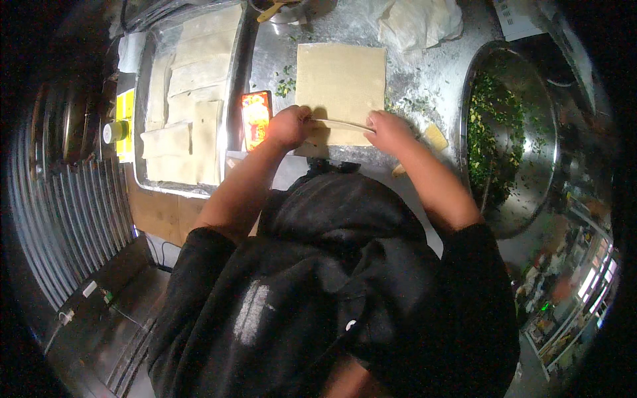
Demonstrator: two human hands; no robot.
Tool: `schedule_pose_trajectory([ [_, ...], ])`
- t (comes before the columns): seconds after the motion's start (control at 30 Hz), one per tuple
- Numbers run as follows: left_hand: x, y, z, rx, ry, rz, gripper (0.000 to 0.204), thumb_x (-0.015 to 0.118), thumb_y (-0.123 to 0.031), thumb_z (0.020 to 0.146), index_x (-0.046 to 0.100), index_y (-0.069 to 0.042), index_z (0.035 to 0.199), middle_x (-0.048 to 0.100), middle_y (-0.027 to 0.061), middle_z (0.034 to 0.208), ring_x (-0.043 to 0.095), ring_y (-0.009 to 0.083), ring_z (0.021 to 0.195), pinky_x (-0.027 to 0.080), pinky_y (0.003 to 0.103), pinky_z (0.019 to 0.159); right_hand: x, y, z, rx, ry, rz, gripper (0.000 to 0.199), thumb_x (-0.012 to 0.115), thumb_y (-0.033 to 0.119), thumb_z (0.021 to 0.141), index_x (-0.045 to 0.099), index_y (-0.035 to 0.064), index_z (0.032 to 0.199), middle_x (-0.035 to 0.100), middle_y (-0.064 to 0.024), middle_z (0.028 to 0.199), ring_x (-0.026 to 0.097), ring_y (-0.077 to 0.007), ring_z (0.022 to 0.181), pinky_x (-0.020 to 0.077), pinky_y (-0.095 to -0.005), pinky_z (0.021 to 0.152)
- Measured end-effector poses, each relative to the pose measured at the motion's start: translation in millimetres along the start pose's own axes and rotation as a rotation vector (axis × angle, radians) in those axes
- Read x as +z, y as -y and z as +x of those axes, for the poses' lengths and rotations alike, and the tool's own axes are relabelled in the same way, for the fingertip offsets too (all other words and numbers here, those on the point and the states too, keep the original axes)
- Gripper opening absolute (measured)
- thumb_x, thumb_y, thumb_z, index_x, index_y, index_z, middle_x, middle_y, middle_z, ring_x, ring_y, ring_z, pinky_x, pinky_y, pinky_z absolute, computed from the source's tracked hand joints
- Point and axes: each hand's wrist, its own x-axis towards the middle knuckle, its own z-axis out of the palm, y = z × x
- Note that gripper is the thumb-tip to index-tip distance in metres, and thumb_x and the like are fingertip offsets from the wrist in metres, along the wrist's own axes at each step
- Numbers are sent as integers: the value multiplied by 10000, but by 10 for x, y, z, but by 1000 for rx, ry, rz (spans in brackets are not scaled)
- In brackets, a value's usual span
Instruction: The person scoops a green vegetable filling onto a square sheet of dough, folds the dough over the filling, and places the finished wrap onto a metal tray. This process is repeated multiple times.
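Head view, looking down over a floured steel counter. Landmark: the square sheet of pale dough lying flat at the counter's middle.

Left hand: at the sheet's near left corner, fingers curled closed over the near edge of the dough. It appears to pinch the left end of a thin pale stick that runs along that near edge; the exact grip is hidden under the knuckles.

Right hand: at the sheet's near right corner, fingers bent down and closed on the stick's right end and the dough edge. Both hands sit on the near edge, with the rest of the sheet stretching away beyond them.

Left of the sheet, just beside the left hand: a phone with a lit orange-red screen. Further left: a metal tray holding folded pale dough pieces.

Right of the sheet: a large steel bowl with chopped green filling. Bits of green lie scattered on the counter near the sheet's right and left edges. A small yellowish block rests just right of the right hand.

Beyond the sheet's far right corner: a crumpled white cloth or bag.
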Motion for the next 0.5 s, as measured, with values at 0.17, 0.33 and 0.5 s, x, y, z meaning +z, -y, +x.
schedule_pose_trajectory([
  [0.17, -75, 90, 81, 91, -53, 34, 350, 693, -403, 892, 666, -95, 1054, 689, 179, 1057, 666, 390, 1002, 528, 479, 848, 62, -179, -105, 139, -119, -25, 232, 707, 242, 895, 666, 58, 1031, 700, -173, 1050, 669, -387, 947, 531, -477, 830],
  [0.33, -194, 219, 199, 24, 139, 28, 335, 681, -372, 894, 678, -102, 1091, 704, 177, 1074, 677, 375, 1019, 532, 467, 861, 26, -85, -61, 286, -204, 17, 272, 682, 248, 908, 683, 44, 1089, 697, -192, 1060, 667, -392, 985, 529, -475, 858],
  [0.5, -290, 198, 45, 102, 24, -242, 243, 718, -247, 877, 686, -95, 1065, 696, 159, 965, 681, 364, 945, 545, 448, 810, -76, 171, -44, 245, -26, -75, 550, 783, 365, 820, 639, 69, 1260, 699, -182, 1124, 659, -387, 1077, 526, -461, 951],
])
